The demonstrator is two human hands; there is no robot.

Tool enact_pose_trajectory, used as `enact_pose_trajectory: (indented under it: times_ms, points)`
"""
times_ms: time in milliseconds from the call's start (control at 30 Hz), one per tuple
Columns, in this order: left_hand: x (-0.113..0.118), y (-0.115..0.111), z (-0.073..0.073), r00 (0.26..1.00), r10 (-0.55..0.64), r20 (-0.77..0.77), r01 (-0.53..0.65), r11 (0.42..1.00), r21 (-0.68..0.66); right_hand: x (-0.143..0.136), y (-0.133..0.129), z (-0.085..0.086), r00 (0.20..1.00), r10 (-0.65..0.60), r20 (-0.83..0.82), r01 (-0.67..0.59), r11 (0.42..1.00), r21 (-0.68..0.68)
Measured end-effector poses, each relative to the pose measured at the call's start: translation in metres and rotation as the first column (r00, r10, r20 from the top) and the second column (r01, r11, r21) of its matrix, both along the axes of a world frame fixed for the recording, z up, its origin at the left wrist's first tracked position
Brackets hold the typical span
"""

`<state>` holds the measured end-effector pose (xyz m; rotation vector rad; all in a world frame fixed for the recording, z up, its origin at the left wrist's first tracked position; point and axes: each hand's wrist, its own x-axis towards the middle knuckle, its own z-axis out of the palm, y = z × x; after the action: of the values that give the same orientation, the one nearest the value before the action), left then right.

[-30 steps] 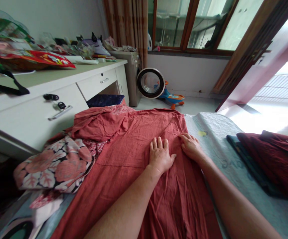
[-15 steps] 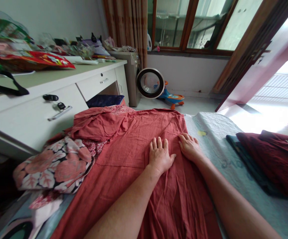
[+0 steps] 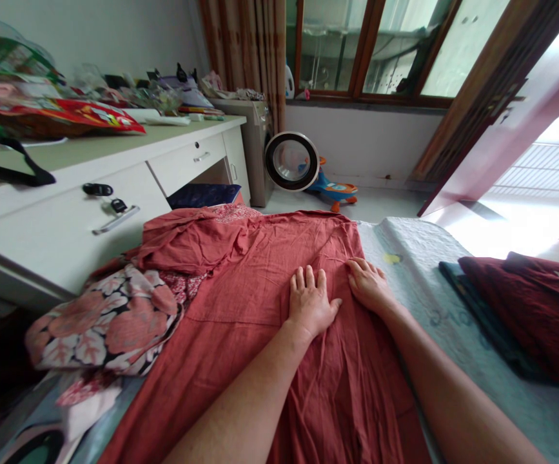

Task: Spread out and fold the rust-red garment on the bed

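A long rust-red garment (image 3: 254, 283) lies spread over the bed, wrinkled along its right side and bunched at the far left. My left hand (image 3: 312, 299) rests flat on the middle of it, fingers spread. Near the garment's right edge, my right hand (image 3: 369, 283) presses on the cloth with its fingers stretched out. Neither hand grips anything. Beside the garment on the left sits a crumpled floral cloth (image 3: 109, 322) in pink, black and white.
Folded dark red clothes (image 3: 530, 309) lie at the right on the pale blue bed cover (image 3: 414, 258). A white desk (image 3: 66, 219) with drawers and clutter runs along the left. Beyond the bed stand a washing machine with its round door (image 3: 292, 161) open and a blue-orange ride-on toy (image 3: 337, 189).
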<state>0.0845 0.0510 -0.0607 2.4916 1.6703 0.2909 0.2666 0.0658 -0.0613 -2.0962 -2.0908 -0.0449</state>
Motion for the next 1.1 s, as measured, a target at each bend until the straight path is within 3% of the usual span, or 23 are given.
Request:
enact_pose_trajectory:
  times_ms: [500,1100]
  points:
    - [-0.0004,0.0003,-0.0003,1.0,-0.001,0.001,0.001,1.0,-0.001,0.0001,-0.0011,0.007,0.999,0.016,-0.038,-0.018,0.998,-0.058]
    - [-0.0006,0.0001,0.0006,1.0,-0.005,-0.006,0.005,1.0,-0.008,0.0059,0.0061,-0.0023,0.998,-0.034,-0.051,0.036,0.998,0.045]
